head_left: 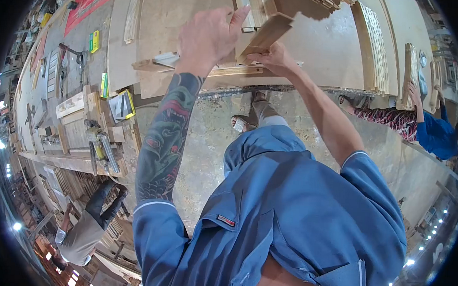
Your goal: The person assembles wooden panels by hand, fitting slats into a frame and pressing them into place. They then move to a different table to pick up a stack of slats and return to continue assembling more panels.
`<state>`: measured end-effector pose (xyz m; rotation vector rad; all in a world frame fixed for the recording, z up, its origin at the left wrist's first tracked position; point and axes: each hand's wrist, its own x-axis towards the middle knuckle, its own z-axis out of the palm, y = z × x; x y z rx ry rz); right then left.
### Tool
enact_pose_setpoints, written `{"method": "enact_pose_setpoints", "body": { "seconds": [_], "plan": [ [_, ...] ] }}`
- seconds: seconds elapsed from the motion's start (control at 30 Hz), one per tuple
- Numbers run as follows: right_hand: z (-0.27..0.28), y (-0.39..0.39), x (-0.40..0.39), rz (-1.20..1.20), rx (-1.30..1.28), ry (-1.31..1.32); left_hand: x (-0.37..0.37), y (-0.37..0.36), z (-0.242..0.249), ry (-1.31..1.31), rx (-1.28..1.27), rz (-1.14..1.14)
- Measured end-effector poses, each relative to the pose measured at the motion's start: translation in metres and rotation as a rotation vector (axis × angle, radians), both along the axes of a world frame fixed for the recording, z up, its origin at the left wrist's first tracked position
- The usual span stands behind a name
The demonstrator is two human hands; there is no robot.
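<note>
My left hand (208,39), at the end of a tattooed forearm, is over the workbench with its thumb stretched away from the palm. Nothing shows in it, though its other fingers are partly hidden. A flat brown wooden piece (269,32) stands tilted to the right of that hand. My right hand (276,59) grips this piece at its lower end, thumb and fingers closed on it. Under and beside my hands, a long wooden strip (234,71) lies along the bench's near edge.
Stacked slotted wood (371,49) lies on the bench at right. Farther right is a co-worker in blue (436,131); another person (84,231) is at lower left. The left bench holds a clamp (79,57), a yellow-green box (94,41) and a power tool (103,148).
</note>
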<state>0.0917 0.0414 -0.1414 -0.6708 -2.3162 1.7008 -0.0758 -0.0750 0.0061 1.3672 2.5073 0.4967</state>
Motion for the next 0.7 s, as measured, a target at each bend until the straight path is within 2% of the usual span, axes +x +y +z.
{"method": "enact_pose_setpoints", "body": {
  "seconds": [0.03,0.07,0.13,0.17,0.23,0.3,0.37,0.4,0.47,0.5,0.53,0.57,0.63,0.67,0.7],
  "plan": [
    [0.009,-0.001,0.000,0.042,0.178,-0.139,0.000,0.000,0.004,-0.008,-0.008,0.004],
    [0.000,-0.004,0.001,0.042,0.170,-0.139,0.001,0.000,0.005,-0.017,-0.017,0.004],
    [-0.012,-0.010,-0.002,0.117,0.406,-0.082,-0.003,-0.001,0.003,-0.030,-0.004,-0.006],
    [-0.017,-0.012,0.000,0.113,0.403,-0.086,-0.003,-0.001,0.002,-0.046,0.013,-0.015],
    [-0.003,-0.020,-0.002,0.098,0.562,-0.110,0.000,0.004,0.004,-0.050,0.041,-0.045],
    [-0.020,-0.017,-0.004,0.072,0.537,-0.034,0.006,0.013,0.007,-0.051,0.071,-0.072],
    [-0.022,-0.016,-0.004,0.094,0.530,-0.049,0.026,0.030,0.005,-0.101,0.275,-0.155],
    [-0.039,-0.015,-0.003,0.095,0.589,0.008,0.036,0.033,0.003,-0.105,0.268,-0.157],
    [-0.062,-0.016,-0.002,0.105,0.598,0.074,0.049,0.039,0.002,0.098,-0.101,-0.247],
    [-0.065,-0.013,-0.005,0.116,0.613,0.141,0.051,0.039,0.003,0.114,-0.099,-0.254],
    [-0.030,-0.009,-0.001,0.147,0.457,0.015,0.052,0.037,0.004,0.093,-0.060,-0.231],
    [-0.011,0.007,-0.007,0.136,0.458,0.027,0.052,0.035,0.004,0.068,-0.026,-0.210],
    [0.005,0.044,-0.018,0.318,0.491,-0.343,0.052,0.037,0.003,0.103,-0.032,-0.206],
    [-0.062,0.072,-0.019,-0.082,0.364,-0.270,0.052,0.039,0.003,0.128,-0.031,-0.187],
    [-0.083,0.078,-0.032,-0.080,0.357,-0.264,0.052,0.040,0.002,0.133,-0.039,-0.184]
  ]
}}
